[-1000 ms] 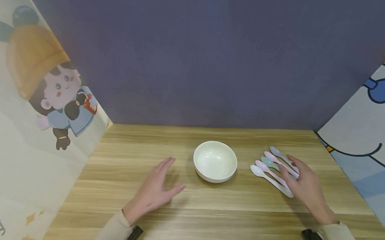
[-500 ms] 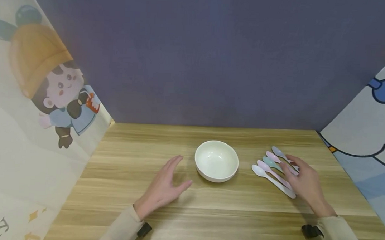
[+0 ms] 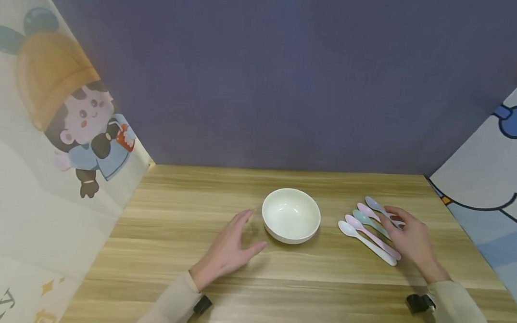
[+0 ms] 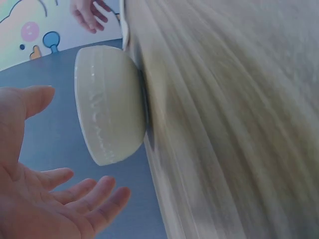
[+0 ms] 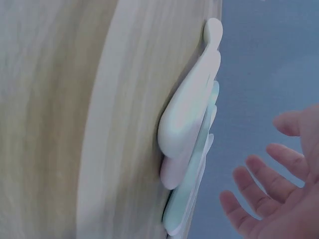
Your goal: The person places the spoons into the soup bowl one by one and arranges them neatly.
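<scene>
My left hand (image 3: 230,249) hovers palm-down, fingers spread and loose, holding nothing, just left of the white bowl (image 3: 291,216) at the table's (image 3: 279,287) centre. Right of it, my right hand (image 3: 408,238) spreads relaxed fingers over the spoons (image 3: 368,229), hiding their handle ends; contact unclear.

The wooden table (image 3: 305,289) has light brown grain w/ paler and darker streaks that run left to right, and it fills the near part of the scene. At the far side stands a plain dark purple-grey back wall (image 3: 288,76), matte, w/o pattern. On the left a cream cartoon panel (image 3: 47,138) leans in, w/ a drawn child in an orange hat. On the right a pale blue-grey panel (image 3: 491,181) shows blue and orange cartoon shapes. Light is soft and even, w/ faint shadows on the table.
</scene>
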